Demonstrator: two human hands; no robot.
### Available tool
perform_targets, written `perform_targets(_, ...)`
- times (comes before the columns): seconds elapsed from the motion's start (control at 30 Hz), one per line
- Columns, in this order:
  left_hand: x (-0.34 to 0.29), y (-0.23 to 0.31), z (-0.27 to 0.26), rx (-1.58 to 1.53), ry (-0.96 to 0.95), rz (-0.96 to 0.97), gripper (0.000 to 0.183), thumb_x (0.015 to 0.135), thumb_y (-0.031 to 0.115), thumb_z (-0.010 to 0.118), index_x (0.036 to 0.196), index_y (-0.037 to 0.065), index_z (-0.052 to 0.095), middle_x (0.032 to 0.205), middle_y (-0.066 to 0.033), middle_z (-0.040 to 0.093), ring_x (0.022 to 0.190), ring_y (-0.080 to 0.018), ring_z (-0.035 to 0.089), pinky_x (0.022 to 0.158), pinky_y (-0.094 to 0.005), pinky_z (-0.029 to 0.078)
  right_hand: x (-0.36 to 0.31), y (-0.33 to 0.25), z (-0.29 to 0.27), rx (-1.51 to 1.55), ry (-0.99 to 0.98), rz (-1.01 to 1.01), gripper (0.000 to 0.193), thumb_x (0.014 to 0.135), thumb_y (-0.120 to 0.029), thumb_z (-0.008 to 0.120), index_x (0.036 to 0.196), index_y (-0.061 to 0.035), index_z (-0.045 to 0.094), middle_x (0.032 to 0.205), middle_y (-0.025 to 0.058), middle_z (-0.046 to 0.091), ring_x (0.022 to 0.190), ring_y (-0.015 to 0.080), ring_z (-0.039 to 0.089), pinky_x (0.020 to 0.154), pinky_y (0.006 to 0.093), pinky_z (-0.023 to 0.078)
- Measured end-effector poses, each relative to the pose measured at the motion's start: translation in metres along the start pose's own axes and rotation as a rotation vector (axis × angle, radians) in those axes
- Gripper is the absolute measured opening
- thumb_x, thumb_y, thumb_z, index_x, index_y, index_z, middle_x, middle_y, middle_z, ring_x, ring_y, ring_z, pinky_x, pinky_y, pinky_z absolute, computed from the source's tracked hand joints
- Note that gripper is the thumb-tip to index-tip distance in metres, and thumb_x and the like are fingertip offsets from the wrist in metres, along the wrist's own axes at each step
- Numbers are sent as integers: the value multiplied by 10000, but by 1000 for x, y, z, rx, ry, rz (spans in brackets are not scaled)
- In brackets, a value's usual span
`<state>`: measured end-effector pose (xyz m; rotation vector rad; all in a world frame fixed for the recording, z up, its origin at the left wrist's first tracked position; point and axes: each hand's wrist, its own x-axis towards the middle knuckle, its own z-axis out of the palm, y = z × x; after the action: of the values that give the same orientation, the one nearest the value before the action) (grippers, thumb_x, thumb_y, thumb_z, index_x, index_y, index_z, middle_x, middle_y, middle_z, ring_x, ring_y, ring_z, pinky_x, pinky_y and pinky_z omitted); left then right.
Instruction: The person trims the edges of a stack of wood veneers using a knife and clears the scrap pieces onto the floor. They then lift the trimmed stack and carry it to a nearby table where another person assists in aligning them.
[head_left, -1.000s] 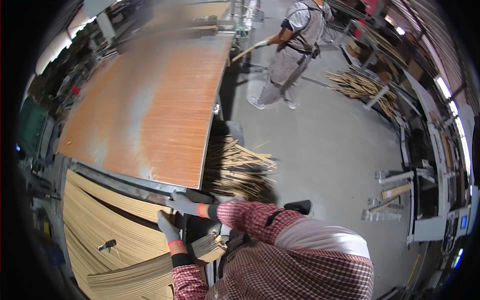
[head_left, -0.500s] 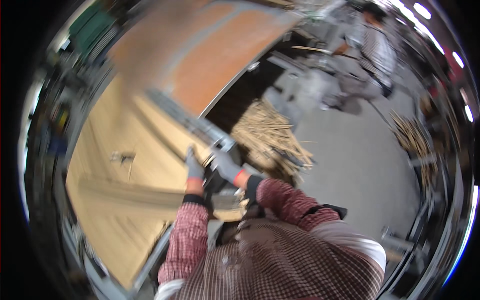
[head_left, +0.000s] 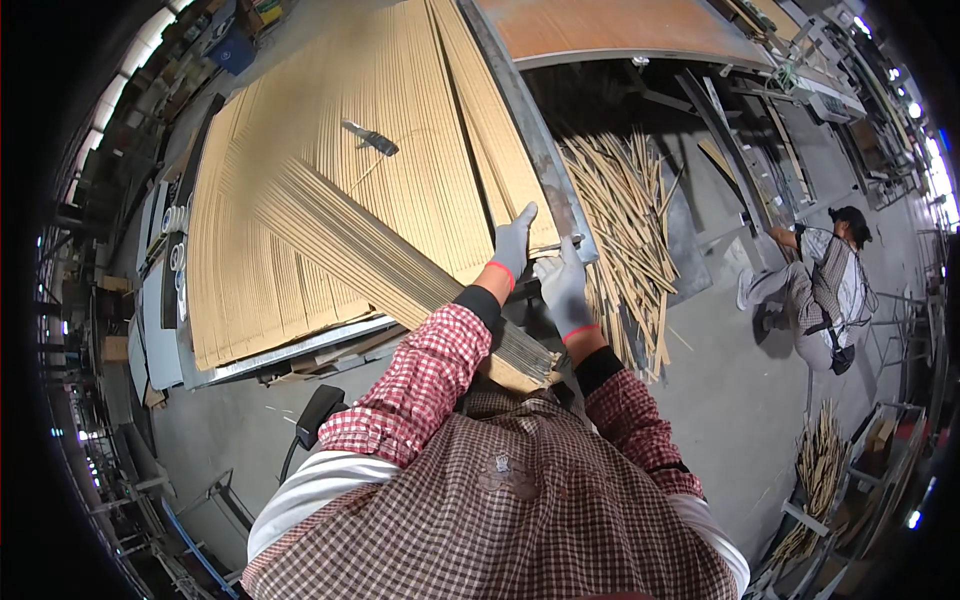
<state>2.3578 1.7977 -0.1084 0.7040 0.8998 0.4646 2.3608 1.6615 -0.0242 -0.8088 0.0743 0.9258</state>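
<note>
- Left hand (head_left: 512,246) and right hand (head_left: 563,285) touch the tan strips' (head_left: 492,130) near end; how far fingers close, I cannot tell.
- Left of the grip, a diagonal bundle (head_left: 380,265) looks separated; the wide ribbed layer (head_left: 400,80) seems undivided.

Metal-edged table (head_left: 562,195); long tan strips (head_left: 400,200) side by side

We spot grey gloves (head_left: 512,250) edged in red, black cuffs (head_left: 478,306), red-checked sleeves (head_left: 410,385), white upper sleeves (head_left: 315,492), a brown checked apron (head_left: 500,535)!
</note>
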Motion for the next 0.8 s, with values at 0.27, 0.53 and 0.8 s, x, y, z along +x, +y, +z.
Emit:
perform_targets(0.27, 6, -6, 11, 652, 89, 44, 666, 828, 502, 545, 1016, -131, 632, 1015, -307, 648, 994, -406, 613, 856, -415, 461, 43, 54, -70, 252, -71, 34, 155, 954, -264, 535, 990, -118, 573, 943, 9, 556, 888, 139, 505, 750, 288, 390)
perform_targets(0.53, -2, 6, 11, 561, 201, -21, 737, 752, 505, 618, 1101, -145, 591, 1125, -320, 609, 1037, -425, 592, 855, -444, 468, -6, 21, -33, -30, 387, -150, 204, 944, -296, 558, 1014, -105, 554, 783, -50, 465, 676, 46, 424, 587, 204, 318)
perform_targets(0.8, -14, -13, 33, 415, 9, 124, 607, 823, 424, 640, 1149, -87, 596, 1085, -202, 635, 997, -285, 595, 890, -355, 450, 4, -58, -56, -688, 29, -276, 526, 992, -283, 478, 1364, 82, 413, 1408, 172, 452, 1301, 240, 426, 1105, 331, 284)
